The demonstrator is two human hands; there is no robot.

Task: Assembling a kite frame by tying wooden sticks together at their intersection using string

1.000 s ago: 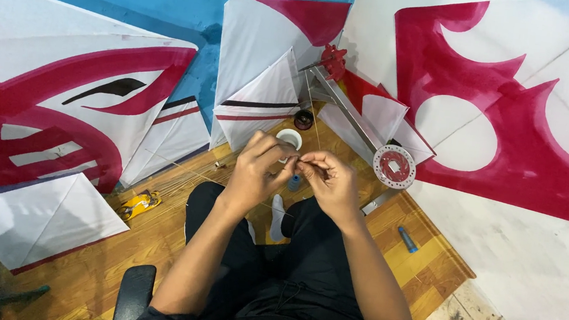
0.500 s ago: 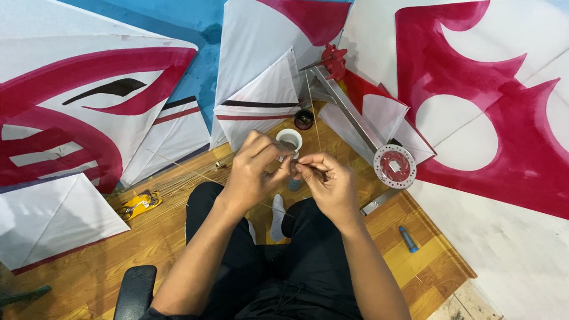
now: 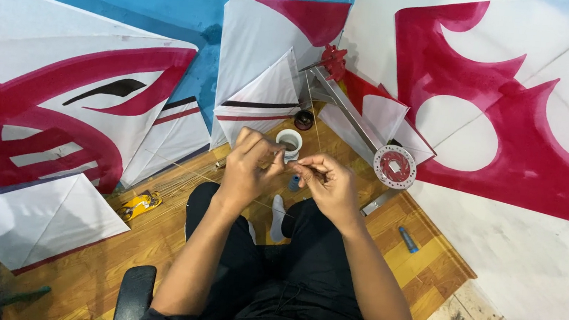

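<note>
Head view: above black-trousered knees, the left hand (image 3: 247, 167) and right hand (image 3: 327, 185) meet, fingers pinched shut on a thin pale thread (image 3: 288, 162) stretched between them. Just beyond stands a small white cup (image 3: 289, 141) on the wooden floor (image 3: 159, 238), then a round red-and-white spool (image 3: 394, 166), then white-and-crimson paper kites (image 3: 262, 102).

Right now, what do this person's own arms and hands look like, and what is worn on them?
Both forearms are bare; dark, black-looking sleeves end around the elbows at the frame's bottom edge. The left hand and right hand are bare: no gloves, watch or bracelets show. Rings cannot be ruled out at this size.
</note>
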